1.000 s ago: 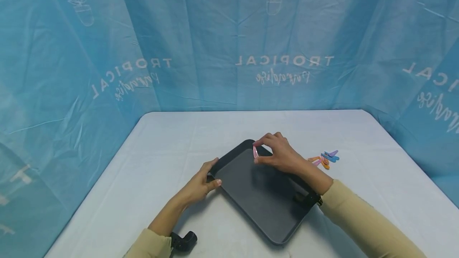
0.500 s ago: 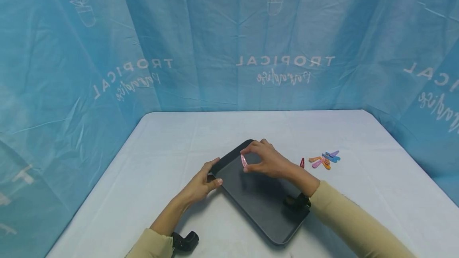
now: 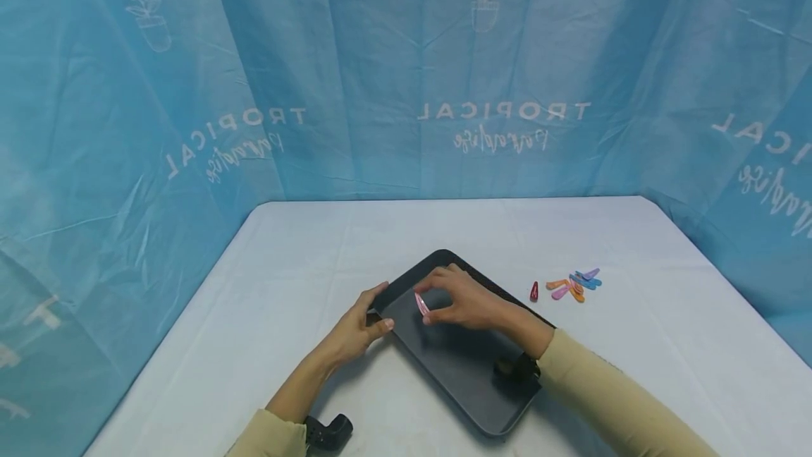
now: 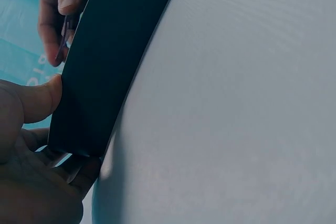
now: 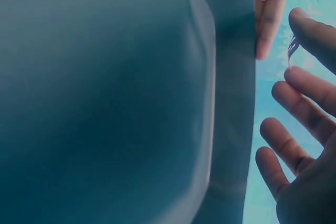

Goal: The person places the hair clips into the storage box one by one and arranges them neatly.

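Note:
A dark grey rectangular tray (image 3: 438, 365) lies at an angle on the white table. My left hand (image 3: 355, 326) grips its left corner, and the left wrist view shows the thumb (image 4: 44, 100) against the rim with the other fingers around the end wall. Over the tray, my right hand (image 3: 466, 302) pinches a pink snap hair clip (image 3: 421, 304) between thumb and index finger. In the right wrist view the clip (image 5: 292, 48) appears edge-on, and the other fingers are spread apart.
A dark red hair clip (image 3: 534, 292) lies on the table just right of the tray. Beyond it is a small pile of orange, pink, blue and purple hair clips (image 3: 576, 284). Blue printed curtains (image 3: 380, 76) hang behind and beside the white table (image 3: 304, 245).
My right hand has carried the pink hair clip left and toward me over the tray. The red clip, hidden behind the arm at first, now shows. My left hand stays at the tray's corner.

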A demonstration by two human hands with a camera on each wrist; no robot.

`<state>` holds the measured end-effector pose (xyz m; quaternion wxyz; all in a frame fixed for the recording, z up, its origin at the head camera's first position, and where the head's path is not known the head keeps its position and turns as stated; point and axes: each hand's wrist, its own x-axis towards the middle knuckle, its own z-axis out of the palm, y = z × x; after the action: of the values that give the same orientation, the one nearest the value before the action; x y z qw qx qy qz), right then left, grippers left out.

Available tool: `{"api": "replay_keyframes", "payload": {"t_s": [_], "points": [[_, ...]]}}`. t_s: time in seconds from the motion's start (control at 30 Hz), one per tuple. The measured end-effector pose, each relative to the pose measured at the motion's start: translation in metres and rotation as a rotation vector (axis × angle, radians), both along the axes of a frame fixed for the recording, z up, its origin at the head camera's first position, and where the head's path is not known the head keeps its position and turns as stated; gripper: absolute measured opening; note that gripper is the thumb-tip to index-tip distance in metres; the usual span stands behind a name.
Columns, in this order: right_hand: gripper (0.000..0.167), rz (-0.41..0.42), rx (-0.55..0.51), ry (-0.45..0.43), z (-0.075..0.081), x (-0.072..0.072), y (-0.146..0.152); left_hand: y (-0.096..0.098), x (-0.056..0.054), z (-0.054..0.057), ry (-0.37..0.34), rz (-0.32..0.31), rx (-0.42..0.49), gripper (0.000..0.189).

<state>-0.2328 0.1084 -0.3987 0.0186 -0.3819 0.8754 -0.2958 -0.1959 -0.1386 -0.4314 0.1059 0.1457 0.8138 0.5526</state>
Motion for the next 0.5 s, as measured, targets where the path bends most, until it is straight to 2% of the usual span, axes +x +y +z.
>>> {"api": "replay_keyframes", "payload": {"t_s": [0.2,0.5], "points": [[0.049,0.037,0.036,-0.017,-0.010,0.001,-0.001,0.000,-0.001,-0.002,-0.002,0.015,-0.015,0.070],[0.049,0.095,0.097,-0.056,-0.013,0.008,-0.006,0.000,-0.002,-0.001,0.006,-0.014,-0.003,0.071]]}}
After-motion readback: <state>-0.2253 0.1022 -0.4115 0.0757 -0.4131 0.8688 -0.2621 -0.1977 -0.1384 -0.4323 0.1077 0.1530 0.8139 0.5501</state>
